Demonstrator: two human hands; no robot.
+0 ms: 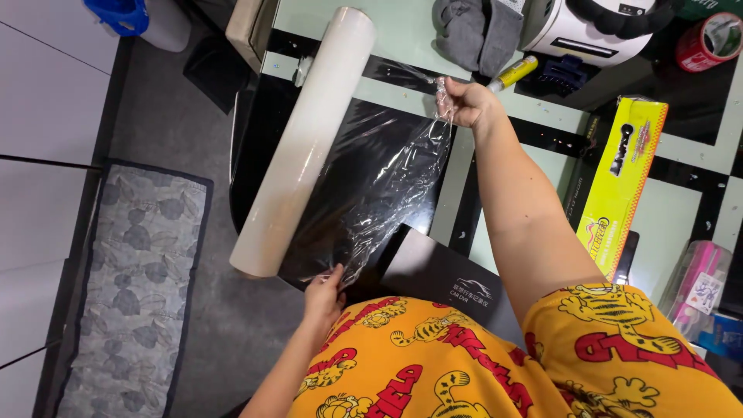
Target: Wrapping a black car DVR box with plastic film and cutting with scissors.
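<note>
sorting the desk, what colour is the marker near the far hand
Yellow with a white cap end, the marker lies just past the right hand; head view.

I'm at a packing spot in what looks like a home or small shop back room. Ahead of my fingers [445,97] the bench [402,31] carries a roll [306,139] of stretch film, tape [708,40], a marker [512,73] and boxed goods [623,182]. A patterned mat [131,286] covers the grey floor [186,131] left of them.
</note>
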